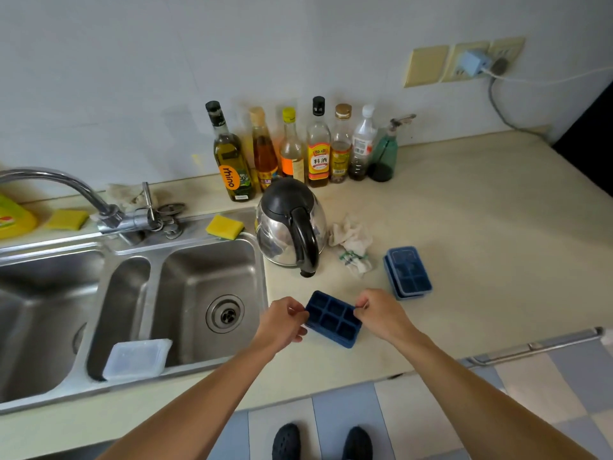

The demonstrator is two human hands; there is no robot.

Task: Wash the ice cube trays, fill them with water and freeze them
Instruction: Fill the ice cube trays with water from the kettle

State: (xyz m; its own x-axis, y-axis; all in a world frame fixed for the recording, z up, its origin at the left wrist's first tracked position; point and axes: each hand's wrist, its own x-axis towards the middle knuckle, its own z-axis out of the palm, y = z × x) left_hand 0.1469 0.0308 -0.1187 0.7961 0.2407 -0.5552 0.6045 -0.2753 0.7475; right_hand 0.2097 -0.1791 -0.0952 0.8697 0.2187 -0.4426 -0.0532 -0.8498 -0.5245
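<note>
Pinching the blue ice cube tray [332,318] by its 2 ends: left hand [284,322] and right hand [381,314], fingers curled on the rims. The tray is on or just above the counter [481,227], beside the sink [199,270]. Judgement: keep both grips even and move it level to the basin. Forearms are extended, wrists angled inward.

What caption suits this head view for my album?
Left hand and right hand pinch a dark blue six-cell ice cube tray beside a double steel sink.
</note>
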